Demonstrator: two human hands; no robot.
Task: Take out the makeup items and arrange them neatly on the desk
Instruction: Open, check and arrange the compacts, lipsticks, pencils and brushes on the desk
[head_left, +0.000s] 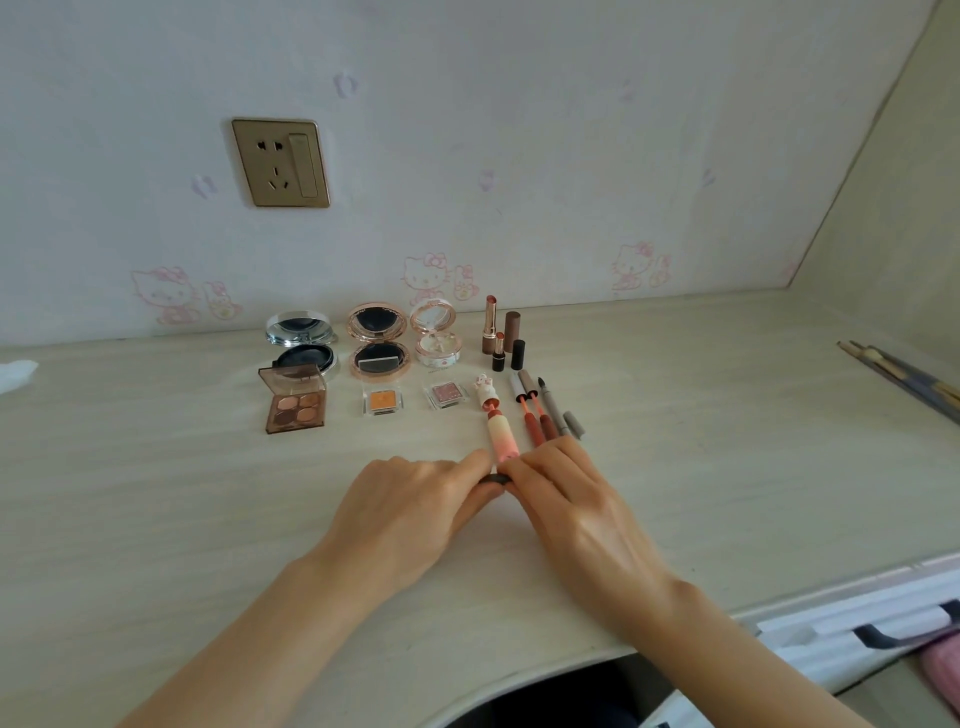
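Makeup lies in rows on the pale desk (156, 493). At the back stand a silver compact (302, 340), a rose-gold compact (378, 338), a small white compact (436, 335), all open, and two uncapped lipsticks (491, 325). In front lie a brown eyeshadow palette (293, 400), an orange pan (383, 401), a pink pan (445, 394), a pink lip gloss (498, 431), two red lip tints (535, 423) and a grey pencil (553, 410). My left hand (405, 514) and my right hand (566, 499) meet at the middle, both pinching a small dark item (493, 479), mostly hidden.
A gold wall socket (280, 162) sits on the wallpapered wall. Several brushes or pencils (904, 376) lie at the far right. A white tissue (15, 374) shows at the left edge. The desk's curved front edge runs below my arms, with a white bag (857, 629) at lower right.
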